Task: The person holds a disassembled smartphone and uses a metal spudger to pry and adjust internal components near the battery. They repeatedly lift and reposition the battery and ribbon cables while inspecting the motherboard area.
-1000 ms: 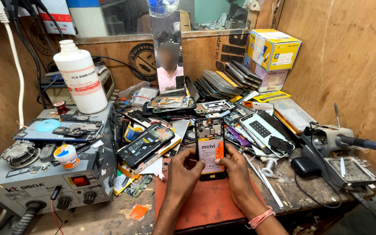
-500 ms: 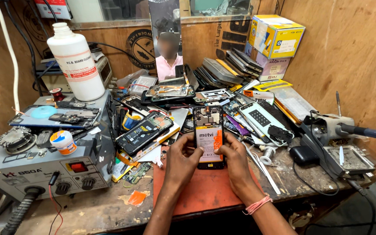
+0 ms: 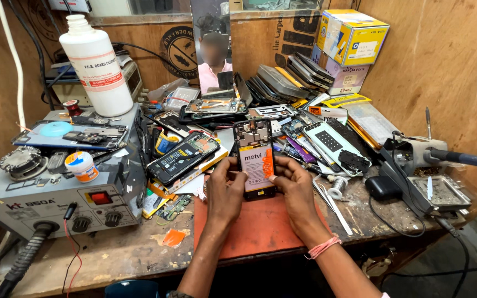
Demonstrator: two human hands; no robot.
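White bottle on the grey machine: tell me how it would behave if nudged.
The white bottle is tall with a narrow neck and stands near the edge of the grey machine, so it would probably tip rather than slide. Its round body would likely roll afterwards. Its weight can't be judged; the plastic is opaque.

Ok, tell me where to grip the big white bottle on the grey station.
Take the white bottle around its wide body, from the front right. It stands upright on the grey station, and cables and the wall crowd its left and back; the narrow capped neck gives the fingers less surface.
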